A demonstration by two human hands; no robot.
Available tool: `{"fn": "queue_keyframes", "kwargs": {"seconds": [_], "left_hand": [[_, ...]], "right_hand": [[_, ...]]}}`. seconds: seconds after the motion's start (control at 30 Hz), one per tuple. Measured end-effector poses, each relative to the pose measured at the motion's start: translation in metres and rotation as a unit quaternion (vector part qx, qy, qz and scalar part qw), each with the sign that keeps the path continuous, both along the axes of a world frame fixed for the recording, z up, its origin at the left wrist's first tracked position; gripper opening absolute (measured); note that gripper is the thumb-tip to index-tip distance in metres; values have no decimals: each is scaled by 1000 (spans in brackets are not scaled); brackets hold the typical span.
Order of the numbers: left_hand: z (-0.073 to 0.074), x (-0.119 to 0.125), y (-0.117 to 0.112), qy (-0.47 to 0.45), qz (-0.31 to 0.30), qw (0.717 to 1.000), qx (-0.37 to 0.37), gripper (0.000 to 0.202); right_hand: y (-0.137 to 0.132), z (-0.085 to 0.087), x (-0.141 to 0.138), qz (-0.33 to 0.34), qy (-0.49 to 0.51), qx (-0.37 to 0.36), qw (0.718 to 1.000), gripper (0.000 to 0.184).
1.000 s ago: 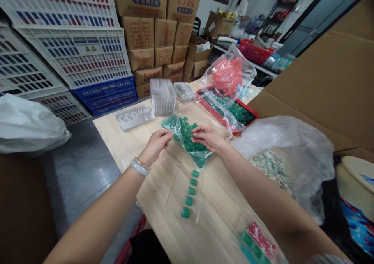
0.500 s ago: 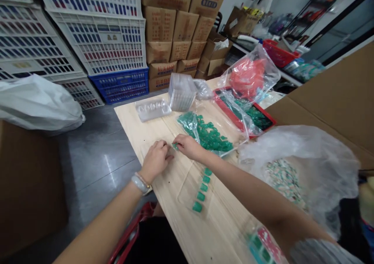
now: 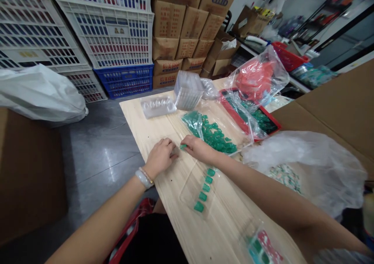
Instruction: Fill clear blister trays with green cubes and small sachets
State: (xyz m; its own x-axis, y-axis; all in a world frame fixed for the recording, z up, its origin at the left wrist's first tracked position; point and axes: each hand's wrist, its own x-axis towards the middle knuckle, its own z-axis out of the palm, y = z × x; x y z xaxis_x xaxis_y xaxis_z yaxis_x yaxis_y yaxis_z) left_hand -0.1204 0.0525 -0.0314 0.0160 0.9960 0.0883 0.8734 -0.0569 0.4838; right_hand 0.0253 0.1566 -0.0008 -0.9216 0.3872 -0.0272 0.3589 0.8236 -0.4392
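My right hand [image 3: 196,149] rests on the wooden table [image 3: 181,225] and pinches a small green piece [image 3: 183,147] between its fingertips. My left hand [image 3: 161,156], curled with a pale bangle on the wrist, lies right beside it, fingertips close to the same piece. Just behind the hands lies a clear bag of green pieces [image 3: 214,133]. In front of my right arm, a clear plastic tray [image 3: 195,188] holds a row of several green pieces [image 3: 205,188].
A stack of clear trays [image 3: 187,90] and a single clear tray [image 3: 157,107] stand at the table's far end. A red tray [image 3: 251,114] and a bag of red items [image 3: 258,78] lie right. A large clear bag [image 3: 306,166] sits in a cardboard box. Crates and cartons line the back.
Both hands let go of the bag of green pieces and moved down to the table surface, closer to me. The right hand now pinches one green piece. The camera view shifted left.
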Motion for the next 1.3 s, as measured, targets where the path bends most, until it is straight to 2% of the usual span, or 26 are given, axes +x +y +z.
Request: {"fn": "queue_keyframes", "kwargs": {"seconds": [0.2,0.37,0.47,0.53,0.6,0.7,0.77,0.83,0.9,1.0,1.13,1.17,1.23,1.3], "left_hand": [[-1,0,0,13,-7,1000,7,24],[-1,2,1,-2,-7,1000,8,20],[0,-1,1,-53,-8,998,13,19],[3,-4,1,-142,7,989,31,28],[7,-4,0,-293,49,954,39,38],[15,2,-1,-534,108,838,-16,38],[19,11,-1,-615,129,776,-52,32],[21,19,-3,-642,153,749,-63,28],[22,25,-4,-652,172,736,-64,25],[23,30,-7,-642,184,741,-70,21],[23,33,-12,-623,179,755,-95,23],[22,34,-13,-606,170,771,-103,24],[20,33,-16,-540,144,823,-103,25],[18,30,-19,-464,129,874,-62,20]], "right_hand": [[-2,-9,-5,-35,-41,46,997,9],[-10,-16,-5,-79,-78,61,992,15],[-14,-19,-2,-88,-81,60,991,18],[-16,-16,2,-104,-53,36,993,27],[-20,-9,6,-153,16,9,988,36],[-35,2,5,-202,134,-45,969,29],[-47,6,2,-197,172,-91,961,21],[-57,5,-1,-207,184,-127,953,17],[-62,3,-1,-234,196,-154,940,16],[-65,-1,4,-257,231,-212,914,19],[-64,-10,13,-254,294,-293,874,20],[-64,-13,14,-253,300,-302,869,18],[-64,-16,16,-256,301,-304,867,15],[-64,-16,16,-254,290,-296,874,13]]}}
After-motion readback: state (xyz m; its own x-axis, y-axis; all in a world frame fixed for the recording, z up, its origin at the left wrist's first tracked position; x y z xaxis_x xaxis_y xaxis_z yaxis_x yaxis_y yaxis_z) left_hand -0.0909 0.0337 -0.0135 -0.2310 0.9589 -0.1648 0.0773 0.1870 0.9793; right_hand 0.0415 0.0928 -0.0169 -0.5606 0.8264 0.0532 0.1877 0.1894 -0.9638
